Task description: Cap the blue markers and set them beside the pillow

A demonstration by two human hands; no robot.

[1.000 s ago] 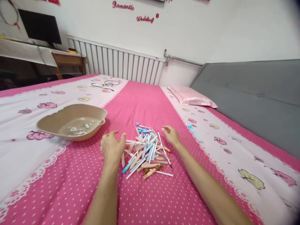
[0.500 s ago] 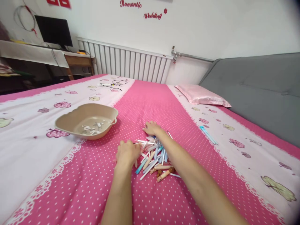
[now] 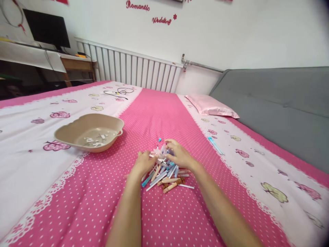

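A loose heap of pens and pen parts (image 3: 164, 173) lies on the pink dotted bedspread, in blue, beige, white and clear plastic. My left hand (image 3: 145, 164) rests at the heap's left edge, fingers bent and thumb apart, touching the pieces. On the far right side, my right hand (image 3: 181, 156) curves round the heap with thumb and fingers spread; clear and purplish pieces lie between the two hands. A brown-and-beige pen (image 3: 172, 186) sits at the near edge. Just beyond the heap is a small blue piece (image 3: 159, 139).
A beige plastic basin (image 3: 77, 132) with several small white pieces stands to the left. A light-blue pen-like packet (image 3: 216, 145) lies on the right. Farther off are a black cable (image 3: 123, 91), a pink pillow (image 3: 210, 105) and a grey headboard (image 3: 272, 99).
My hands have drawn closer together round the heap, the right one turning its thumb inward. A small blue piece now shows beyond the heap. The view has shifted slightly to the right.
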